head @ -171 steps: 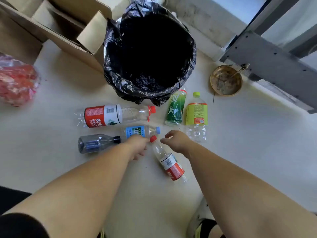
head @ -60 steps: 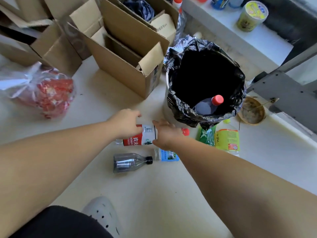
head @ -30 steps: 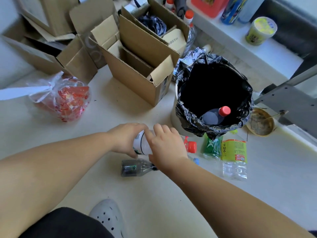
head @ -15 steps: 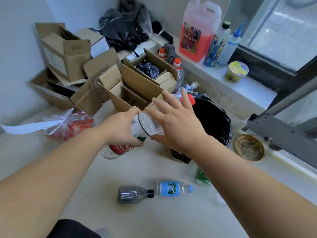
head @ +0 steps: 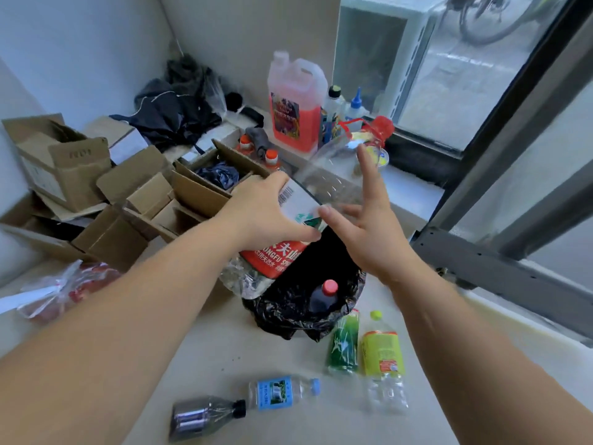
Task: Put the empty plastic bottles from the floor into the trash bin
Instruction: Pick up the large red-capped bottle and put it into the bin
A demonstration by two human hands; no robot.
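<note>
My left hand [head: 263, 213] grips a large clear bottle with a red-and-white label [head: 288, 232] and a red cap, tilted above the trash bin [head: 288, 303]. My right hand [head: 369, 229] is beside the bottle's neck, fingers spread, holding nothing. The bin has a black bag liner, and a red-capped bottle [head: 324, 297] lies inside it. On the floor lie a dark bottle [head: 202, 419], a blue-label bottle [head: 282, 393], a green bottle [head: 343, 345] and a yellow-green-label bottle [head: 382, 358].
Open cardboard boxes [head: 144, 200] crowd the floor left of the bin. A plastic bag with red contents [head: 64, 290] lies at the left. A pink jug [head: 295, 104] and small bottles stand on the window ledge. A grey metal frame [head: 500, 264] runs along the right.
The large bottle has been lifted from the floor and tilted up over the bin. My right hand has let go of it and opened. The camera view has risen.
</note>
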